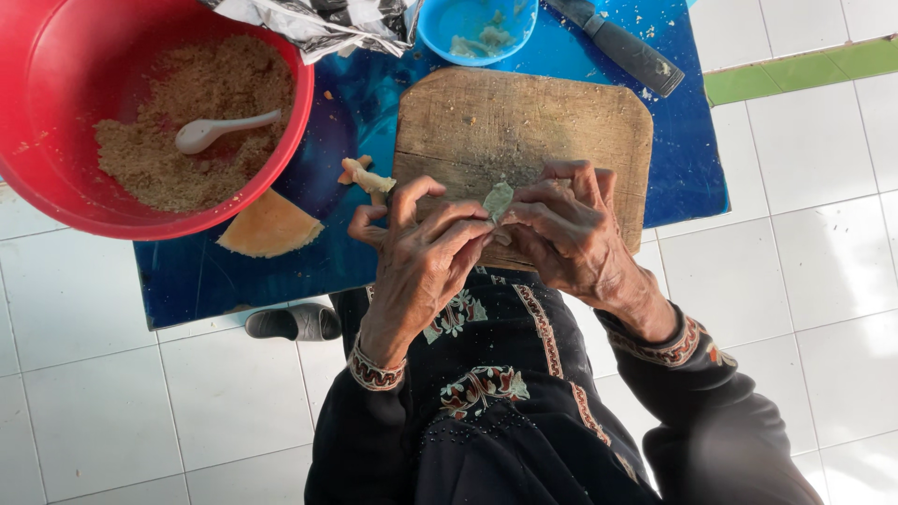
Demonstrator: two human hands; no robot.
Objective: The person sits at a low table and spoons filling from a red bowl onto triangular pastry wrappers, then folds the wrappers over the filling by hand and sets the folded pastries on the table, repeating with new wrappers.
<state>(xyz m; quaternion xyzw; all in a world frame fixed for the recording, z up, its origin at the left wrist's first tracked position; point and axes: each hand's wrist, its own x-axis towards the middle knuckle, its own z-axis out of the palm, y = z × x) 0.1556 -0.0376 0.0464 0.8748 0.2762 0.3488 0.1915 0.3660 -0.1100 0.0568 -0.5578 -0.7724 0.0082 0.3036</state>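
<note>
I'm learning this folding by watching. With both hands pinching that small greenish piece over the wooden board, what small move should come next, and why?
Probably press the edges shut a little further along. Both the left hand and right hand pinch the greenish piece above the wooden board, and it looks only partly folded. The spoon lies in the red bowl, untouched.

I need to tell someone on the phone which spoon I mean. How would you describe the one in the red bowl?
Start at the big red bowl on the blue table's left end, filled with brown crumbly filling. The white spoon lies on that filling, scoop end to the left. It is the only white utensil there; the dark-handled knife lies far right.
</note>
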